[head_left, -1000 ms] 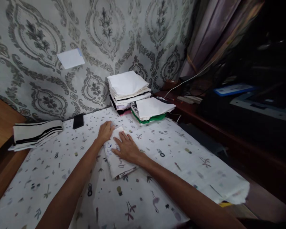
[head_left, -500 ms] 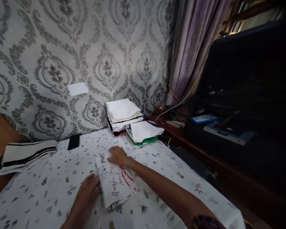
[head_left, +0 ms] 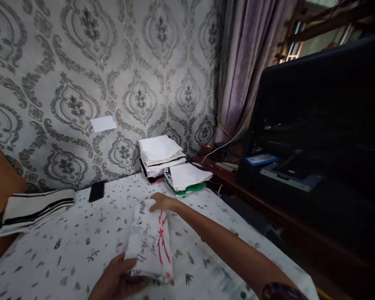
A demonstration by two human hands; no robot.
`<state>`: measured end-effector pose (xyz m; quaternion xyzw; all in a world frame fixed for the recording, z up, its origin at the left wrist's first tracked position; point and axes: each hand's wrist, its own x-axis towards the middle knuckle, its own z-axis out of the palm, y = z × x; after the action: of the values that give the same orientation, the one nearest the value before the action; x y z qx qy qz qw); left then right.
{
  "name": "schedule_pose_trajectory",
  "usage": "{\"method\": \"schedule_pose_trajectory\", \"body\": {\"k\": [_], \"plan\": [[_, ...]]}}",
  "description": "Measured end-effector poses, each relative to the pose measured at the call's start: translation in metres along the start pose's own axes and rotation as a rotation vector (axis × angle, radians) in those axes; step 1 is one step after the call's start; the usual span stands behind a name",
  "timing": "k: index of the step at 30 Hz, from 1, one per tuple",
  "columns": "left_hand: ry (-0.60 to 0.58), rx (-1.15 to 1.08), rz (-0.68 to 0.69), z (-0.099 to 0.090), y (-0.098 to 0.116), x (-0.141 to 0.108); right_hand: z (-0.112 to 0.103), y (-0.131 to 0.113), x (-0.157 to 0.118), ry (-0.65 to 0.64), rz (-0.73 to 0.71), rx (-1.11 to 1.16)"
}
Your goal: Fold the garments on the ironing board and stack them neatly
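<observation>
A folded white cloth (head_left: 150,239) with handwriting and red marks lies between my hands, over the patterned bed sheet (head_left: 90,254). It looks like a folded garment, though I cannot make out which kind. My left hand (head_left: 120,273) grips its near left corner, thumb on top and fingers beneath. At the far edge my right hand (head_left: 161,202) pinches the cloth, its fingers partly hidden behind the fold. Just beyond is a folded white cloth with a dark printed edge (head_left: 187,177), resting on a green one (head_left: 190,189).
A taller stack of folded clothes (head_left: 161,152) stands against the wall. A black phone (head_left: 96,191) lies left of it, and a striped folded cloth (head_left: 39,208) sits at the far left. On the right are a dark wooden surface (head_left: 217,168) and a large black screen (head_left: 312,116).
My left hand has moved to the cloth's near corner and taken hold of it. The cloth has turned a little and straightened. My right hand stays at the far edge.
</observation>
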<state>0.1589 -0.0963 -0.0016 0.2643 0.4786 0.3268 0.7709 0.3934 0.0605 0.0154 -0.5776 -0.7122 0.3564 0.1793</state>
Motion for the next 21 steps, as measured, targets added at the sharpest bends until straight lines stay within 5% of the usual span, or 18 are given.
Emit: {"method": "schedule_pose_trajectory", "body": {"k": [4,8,14,21], "plan": [[0.0,0.039,0.006,-0.005,0.013,-0.004,-0.019,0.029,-0.046,0.11,0.02,0.205],[0.071,0.125,0.104,0.015,0.029,0.016,-0.041,0.053,-0.087,0.228,-0.003,0.541],[-0.043,0.219,0.356,0.096,0.08,0.067,-0.107,0.083,-0.107,0.579,-0.054,0.689],[0.011,0.294,0.458,0.187,0.14,0.165,-0.192,0.136,-0.072,0.97,-0.019,0.47]]}}
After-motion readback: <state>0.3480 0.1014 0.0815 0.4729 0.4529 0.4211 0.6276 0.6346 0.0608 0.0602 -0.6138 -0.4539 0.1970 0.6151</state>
